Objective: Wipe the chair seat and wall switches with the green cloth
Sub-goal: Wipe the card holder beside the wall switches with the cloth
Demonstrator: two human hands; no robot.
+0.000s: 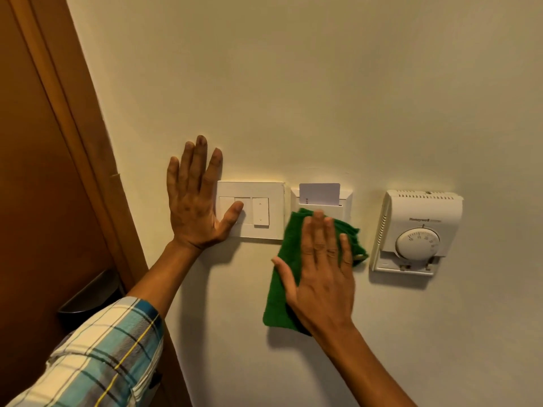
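Observation:
A white switch plate [264, 211] with three rockers is fixed to the cream wall. My left hand [195, 198] lies flat and open on the wall, covering the plate's left edge, its thumb on the left rockers. To the right sits a white key-card holder [346, 201] with a pale card [319, 191] in its slot. The green cloth [280, 289] is pressed flat to the wall by my right hand [321, 268], fingers spread, its top edge over the bottom of the card holder. No chair is in view.
A white dial thermostat [417, 230] is mounted right of the cloth. A brown wooden door and frame [58, 142] fills the left side, with a metal door handle [88, 292] low down. My left arm wears a rolled plaid sleeve [102, 356].

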